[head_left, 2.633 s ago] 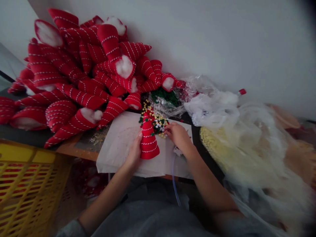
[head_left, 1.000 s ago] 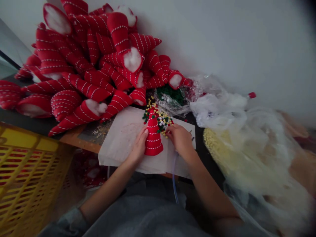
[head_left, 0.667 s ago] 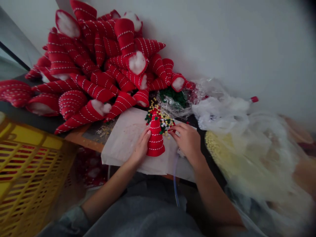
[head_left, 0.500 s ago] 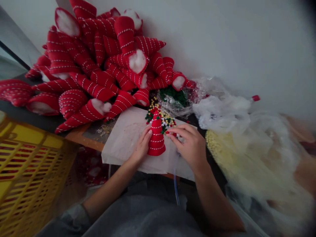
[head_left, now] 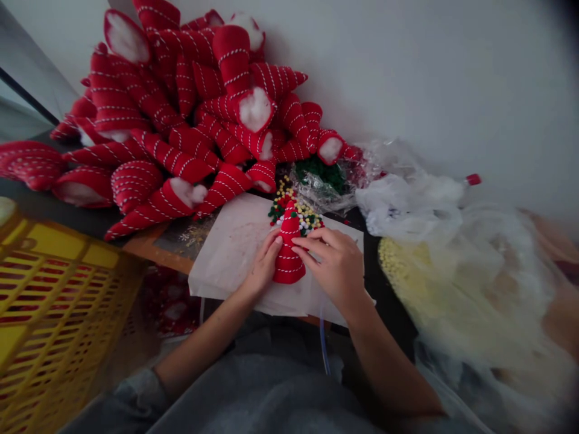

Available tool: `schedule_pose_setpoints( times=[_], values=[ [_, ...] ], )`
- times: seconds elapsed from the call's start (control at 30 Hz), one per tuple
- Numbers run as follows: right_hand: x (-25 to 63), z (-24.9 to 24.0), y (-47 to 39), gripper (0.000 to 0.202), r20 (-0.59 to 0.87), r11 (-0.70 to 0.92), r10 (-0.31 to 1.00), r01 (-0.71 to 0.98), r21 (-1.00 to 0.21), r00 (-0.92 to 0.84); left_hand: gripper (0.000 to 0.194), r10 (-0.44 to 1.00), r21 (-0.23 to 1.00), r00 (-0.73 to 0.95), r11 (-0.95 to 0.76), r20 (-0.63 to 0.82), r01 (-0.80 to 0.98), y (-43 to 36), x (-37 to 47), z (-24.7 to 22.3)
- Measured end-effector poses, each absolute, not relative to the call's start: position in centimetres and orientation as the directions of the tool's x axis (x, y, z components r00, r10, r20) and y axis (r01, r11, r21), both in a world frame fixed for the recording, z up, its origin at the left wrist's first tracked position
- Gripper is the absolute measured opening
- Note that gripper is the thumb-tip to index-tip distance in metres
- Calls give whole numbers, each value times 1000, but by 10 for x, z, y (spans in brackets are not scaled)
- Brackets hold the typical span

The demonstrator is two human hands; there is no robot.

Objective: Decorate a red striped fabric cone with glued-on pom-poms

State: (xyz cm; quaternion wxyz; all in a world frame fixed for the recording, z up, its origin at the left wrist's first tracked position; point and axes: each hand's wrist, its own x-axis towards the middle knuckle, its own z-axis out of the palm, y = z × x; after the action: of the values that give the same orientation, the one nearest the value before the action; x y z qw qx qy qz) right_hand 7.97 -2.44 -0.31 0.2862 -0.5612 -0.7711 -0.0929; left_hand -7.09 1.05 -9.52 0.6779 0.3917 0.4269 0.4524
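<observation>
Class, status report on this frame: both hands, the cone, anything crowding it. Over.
Left hand steadies red cone. Right hand fingertips on cone. Loose pompoms directly behind it.

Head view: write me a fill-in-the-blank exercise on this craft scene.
1. Both hands, the left hand and the right hand, touch one red ____ cone.
2. The cone stands on a sheet of white ____.
3. The plastic crate at lower left is ____.
4. The cones heaped by the wall have ____ stitching.

Missing words: fabric; paper; yellow; white
</observation>
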Motion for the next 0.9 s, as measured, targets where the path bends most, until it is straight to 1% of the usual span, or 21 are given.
schedule_pose_setpoints(
  times=[0.13,0.23,0.37,0.47,0.57,0.63,0.7,0.8,0.9],
  values=[
    [78,-4,-25,15,532,343,818,929,-142,-220,52,950,917,216,282,-226,-282,11,-70,-99],
    [78,0,-26,17,539,358,815,916,-181,-212,51,953,920,211,272,-217,-282,11,-69,-100],
    [85,11,-31,17,575,366,812,857,-363,-103,51,955,908,205,274,-216,-318,12,-69,-101],
    [92,12,-34,14,550,327,835,802,-499,3,52,950,885,212,296,-231,-360,13,-69,-102],
    [95,0,-35,11,464,268,878,688,-675,114,53,944,872,225,313,-241,-376,14,-67,-103],
    [93,-13,-33,10,376,217,907,554,-804,190,53,942,864,244,315,-233,-393,15,-66,-102],
    [90,-26,-29,11,279,153,922,409,-900,269,53,939,851,255,320,-228,-417,16,-66,-102],
    [84,-39,-22,18,160,72,921,249,-966,356,52,938,840,255,327,-234,-433,17,-65,-100],
    [81,-42,-19,20,92,33,924,163,-986,371,52,942,852,256,311,-217,-421,17,-65,-99]
  ],
)
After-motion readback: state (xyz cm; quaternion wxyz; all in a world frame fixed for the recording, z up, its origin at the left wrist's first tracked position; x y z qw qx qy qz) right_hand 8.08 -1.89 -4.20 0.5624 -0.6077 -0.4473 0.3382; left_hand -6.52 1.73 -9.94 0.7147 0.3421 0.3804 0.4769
